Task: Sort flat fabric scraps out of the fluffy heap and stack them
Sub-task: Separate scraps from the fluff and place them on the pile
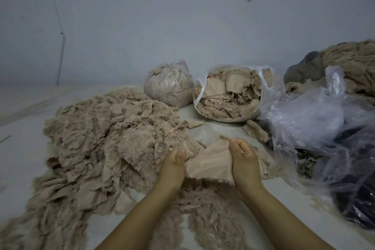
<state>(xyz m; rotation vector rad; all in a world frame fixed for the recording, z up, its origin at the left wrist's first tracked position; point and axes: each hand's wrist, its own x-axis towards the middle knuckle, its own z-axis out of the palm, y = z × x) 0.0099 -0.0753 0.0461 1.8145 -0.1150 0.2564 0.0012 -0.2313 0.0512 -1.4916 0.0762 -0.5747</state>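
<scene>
Nearest us are our two bare forearms, reaching up from the bottom edge over a floor strewn with beige fluff. Our left hand [175,160] has its fingers curled in, pinching the left edge of a flat fabric scrap [211,163]; our right hand [242,155] is likewise curled, thumb on top, gripping the scrap's right edge. The scrap hangs stretched between both hands, smooth side facing us, its lower edge frayed, just above the near fringe of the fluffy heap [97,134]. That heap spreads wide across the left and centre of the floor [22,148], with flat pale pieces mixed in among the furry ones. Behind it stands a tied clear bag [168,85] packed with fluff. Just to its right an open plastic bag [231,95] lies tipped toward us, full of flat scraps. One small furry piece [255,130] lies in front of that bag. Further right we see crumpled clear plastic sheeting [316,119] over something dark, and behind it a big mound of tan fur [353,63] against the pale wall [182,16]
</scene>
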